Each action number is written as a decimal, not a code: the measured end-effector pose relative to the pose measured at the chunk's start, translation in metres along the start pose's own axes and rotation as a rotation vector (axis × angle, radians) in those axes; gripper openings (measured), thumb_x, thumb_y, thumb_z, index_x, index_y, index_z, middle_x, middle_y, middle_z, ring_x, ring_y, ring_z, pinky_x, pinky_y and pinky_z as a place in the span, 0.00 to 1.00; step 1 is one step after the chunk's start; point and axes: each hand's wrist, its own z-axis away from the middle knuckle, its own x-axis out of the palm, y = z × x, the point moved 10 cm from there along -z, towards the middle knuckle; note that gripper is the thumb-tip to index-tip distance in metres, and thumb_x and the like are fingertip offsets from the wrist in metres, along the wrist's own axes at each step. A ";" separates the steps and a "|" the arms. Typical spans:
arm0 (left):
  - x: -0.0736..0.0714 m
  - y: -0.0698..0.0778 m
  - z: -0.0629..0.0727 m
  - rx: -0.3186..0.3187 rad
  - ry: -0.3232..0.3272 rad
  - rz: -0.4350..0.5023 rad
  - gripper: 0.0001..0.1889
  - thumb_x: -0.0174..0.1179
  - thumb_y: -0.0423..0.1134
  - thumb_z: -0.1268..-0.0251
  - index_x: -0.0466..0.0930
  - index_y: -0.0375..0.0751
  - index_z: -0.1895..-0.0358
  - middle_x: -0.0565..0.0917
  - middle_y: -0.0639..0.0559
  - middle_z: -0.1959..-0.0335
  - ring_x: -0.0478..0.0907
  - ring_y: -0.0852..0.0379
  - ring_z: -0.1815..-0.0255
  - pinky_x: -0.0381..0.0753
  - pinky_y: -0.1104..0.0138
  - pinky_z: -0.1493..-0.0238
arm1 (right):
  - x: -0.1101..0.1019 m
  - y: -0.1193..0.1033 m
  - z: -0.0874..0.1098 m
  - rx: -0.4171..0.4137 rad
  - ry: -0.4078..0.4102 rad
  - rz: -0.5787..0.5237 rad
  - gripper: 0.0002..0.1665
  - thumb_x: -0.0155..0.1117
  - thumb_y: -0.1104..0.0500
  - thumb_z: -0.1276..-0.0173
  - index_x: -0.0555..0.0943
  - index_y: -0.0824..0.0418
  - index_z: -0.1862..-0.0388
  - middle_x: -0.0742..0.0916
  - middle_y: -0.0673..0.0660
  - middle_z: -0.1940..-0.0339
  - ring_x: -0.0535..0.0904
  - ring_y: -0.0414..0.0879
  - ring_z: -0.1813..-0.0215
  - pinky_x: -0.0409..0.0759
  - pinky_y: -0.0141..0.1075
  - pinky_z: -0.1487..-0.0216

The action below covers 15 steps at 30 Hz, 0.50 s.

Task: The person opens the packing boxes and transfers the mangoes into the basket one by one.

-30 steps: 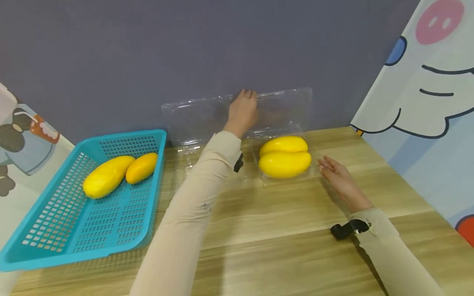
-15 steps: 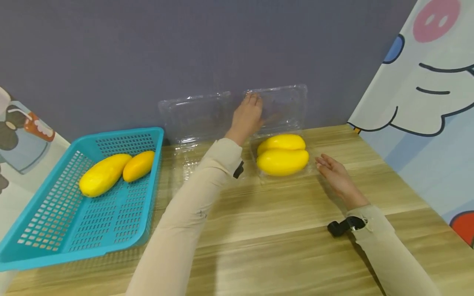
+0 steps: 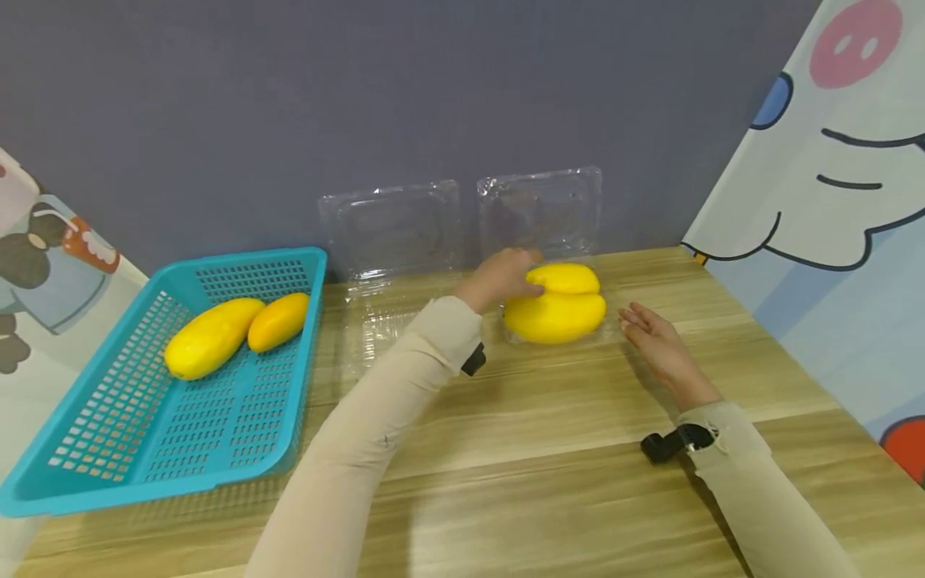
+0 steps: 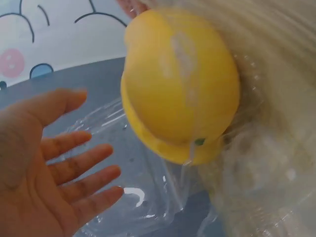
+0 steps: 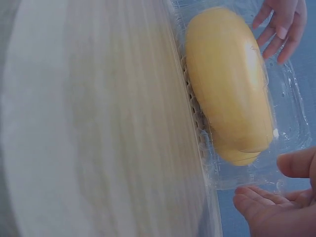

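Two yellow mangoes [image 3: 555, 318] lie side by side in the clear plastic clamshell box [image 3: 542, 210], whose lid stands raised against the grey wall. My left hand [image 3: 506, 274] is at the left end of the mangoes, partly overlapping the rear one in the head view. In the left wrist view its fingers [image 4: 84, 177] are spread and relaxed, holding nothing. Just right of the box, my right hand [image 3: 658, 345] hovers low or rests by the box edge; contact is unclear. Its fingers are loosely extended in the right wrist view, with nothing in them.
A second clear clamshell box [image 3: 390, 229] stands with its lid up, to the left. Further left is a blue perforated basket [image 3: 289, 425] holding a large yellow mango [image 3: 213, 337] and a smaller one [image 3: 278, 321]. A grey wall [image 3: 405, 96] borders the wooden table [image 3: 549, 498].
My left hand has come down from the top edge of the right box's lid to the mangoes. That lid stays upright, and my right hand has barely moved.
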 end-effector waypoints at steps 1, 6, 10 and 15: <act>0.007 0.001 0.000 0.008 -0.037 0.005 0.34 0.60 0.48 0.37 0.61 0.40 0.30 0.68 0.48 0.32 0.64 0.49 0.32 0.61 0.59 0.31 | 0.000 0.000 0.000 0.000 -0.001 -0.004 0.35 0.36 0.61 0.23 0.35 0.74 0.27 0.52 0.74 0.27 0.48 0.64 0.27 0.52 0.47 0.28; 0.033 0.004 0.000 0.006 -0.161 -0.039 0.38 0.62 0.50 0.39 0.56 0.45 0.28 0.62 0.49 0.29 0.58 0.50 0.29 0.57 0.59 0.29 | 0.000 0.000 0.001 -0.004 -0.007 -0.006 0.35 0.36 0.61 0.23 0.35 0.74 0.28 0.51 0.74 0.27 0.48 0.65 0.27 0.52 0.47 0.29; 0.045 0.005 -0.002 0.000 -0.190 -0.073 0.40 0.64 0.50 0.42 0.56 0.47 0.28 0.61 0.48 0.28 0.56 0.49 0.28 0.57 0.59 0.29 | 0.001 -0.002 0.002 -0.006 -0.010 -0.006 0.36 0.36 0.60 0.23 0.35 0.75 0.28 0.51 0.74 0.27 0.47 0.65 0.27 0.51 0.48 0.29; 0.053 0.006 -0.003 -0.010 -0.189 -0.069 0.45 0.70 0.45 0.48 0.55 0.47 0.27 0.58 0.45 0.27 0.54 0.46 0.27 0.59 0.59 0.30 | 0.001 -0.003 0.004 -0.001 -0.004 -0.003 0.36 0.37 0.59 0.23 0.35 0.74 0.28 0.52 0.74 0.27 0.48 0.65 0.27 0.52 0.48 0.29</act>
